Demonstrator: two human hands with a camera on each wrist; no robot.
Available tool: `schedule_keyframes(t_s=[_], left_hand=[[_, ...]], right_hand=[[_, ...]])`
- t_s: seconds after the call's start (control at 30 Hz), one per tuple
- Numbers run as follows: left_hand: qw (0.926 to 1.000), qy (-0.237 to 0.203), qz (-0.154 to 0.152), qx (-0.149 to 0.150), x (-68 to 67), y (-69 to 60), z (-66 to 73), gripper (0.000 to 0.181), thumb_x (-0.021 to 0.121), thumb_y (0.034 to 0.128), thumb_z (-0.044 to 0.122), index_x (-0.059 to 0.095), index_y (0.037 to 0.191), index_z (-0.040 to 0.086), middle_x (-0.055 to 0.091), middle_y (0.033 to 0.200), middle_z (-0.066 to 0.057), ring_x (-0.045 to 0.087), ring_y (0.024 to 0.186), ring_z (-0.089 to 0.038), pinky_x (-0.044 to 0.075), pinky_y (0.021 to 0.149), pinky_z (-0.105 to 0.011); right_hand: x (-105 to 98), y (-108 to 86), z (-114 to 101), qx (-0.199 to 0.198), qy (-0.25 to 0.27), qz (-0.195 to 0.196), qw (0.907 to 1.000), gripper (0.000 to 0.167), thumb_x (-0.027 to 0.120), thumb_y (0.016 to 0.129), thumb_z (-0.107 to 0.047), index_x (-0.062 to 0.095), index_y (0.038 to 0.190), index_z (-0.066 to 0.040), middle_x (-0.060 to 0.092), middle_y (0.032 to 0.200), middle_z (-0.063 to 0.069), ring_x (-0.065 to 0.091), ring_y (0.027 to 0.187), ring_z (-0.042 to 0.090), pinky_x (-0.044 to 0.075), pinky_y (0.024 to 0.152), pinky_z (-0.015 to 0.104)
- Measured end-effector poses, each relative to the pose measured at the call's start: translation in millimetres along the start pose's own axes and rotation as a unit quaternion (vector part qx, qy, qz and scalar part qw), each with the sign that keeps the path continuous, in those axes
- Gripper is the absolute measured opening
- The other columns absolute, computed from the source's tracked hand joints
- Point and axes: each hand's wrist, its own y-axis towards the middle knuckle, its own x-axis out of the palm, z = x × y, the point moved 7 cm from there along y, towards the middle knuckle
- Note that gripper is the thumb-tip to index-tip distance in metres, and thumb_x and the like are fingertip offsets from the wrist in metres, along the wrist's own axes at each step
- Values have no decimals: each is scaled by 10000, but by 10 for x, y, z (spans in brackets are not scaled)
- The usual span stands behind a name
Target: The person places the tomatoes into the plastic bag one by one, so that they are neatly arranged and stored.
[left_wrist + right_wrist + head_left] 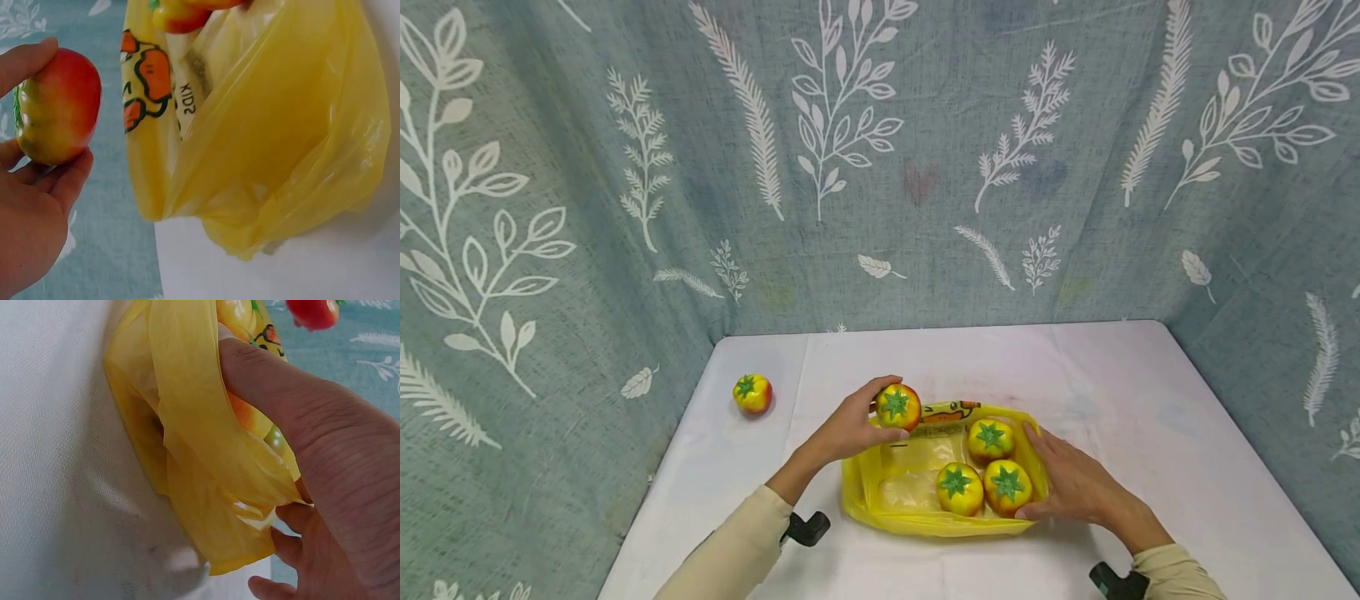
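Now, 1 tomato-like fruit [898, 407] sits pinched in the left hand [850, 427], near the yellow plastic bag's [891, 523] far-left rim.
The right hand's [1078, 482] fingers grip the bag's right rim, beside 3 similar fruits [959, 490] inside. Should that hold slacken, the thin mouth might fold inward; the glossy skin could also slip from the pinch.

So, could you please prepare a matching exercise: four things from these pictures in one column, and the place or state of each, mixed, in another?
Column one:
1. left hand
2. right hand
3. plastic bag
4. lone persimmon-like fruit

Column two:
a. yellow, with three fruits visible inside
b. on the white tablecloth, left of the bag
c. holds up one fruit
d. grips the bag's right side

Pairs: 1-c, 2-d, 3-a, 4-b
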Motion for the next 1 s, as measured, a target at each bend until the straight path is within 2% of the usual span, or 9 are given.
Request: schedule_keyframes(t_s=[0.2,0.4,0.7,1.0], left_hand=[[9986,188,-497,50,164,29,73,810,835,849,278,409,1516,108,524,1418,-73,579,1189,-203,495,1025,-394],[9956,421,-832,35,304,39,102,808,835,845,297,418,1513,116,514,1443,-50,568,1183,-177,497,1013,-361],[9897,832,-1149,182,452,11,133,803,837,843,299,426,1508,116,535,1432,-28,563,1201,-152,485,1030,-332],[9840,1098,-1400,-4,581,-28,95,826,849,815,376,444,1501,158,548,1391,4,561,1158,-126,496,1003,-330]], right_hand=[[-23,0,-4,-14,28,30,10000,1319,818,659,-708,234,1573,42,332,1551,318,407,1364,503,375,1065,659],[-18,3,2,36,121,3,9999,1325,823,656,-704,229,1576,41,326,1555,318,400,1368,506,370,1065,666],[-3,12,9,36,47,19,10000,1322,819,650,-712,236,1579,28,344,1547,310,416,1359,499,376,1059,669],[12,4,20,86,85,-24,9999,1329,817,650,-716,228,1582,24,329,1555,313,408,1364,501,370,1063,671]])
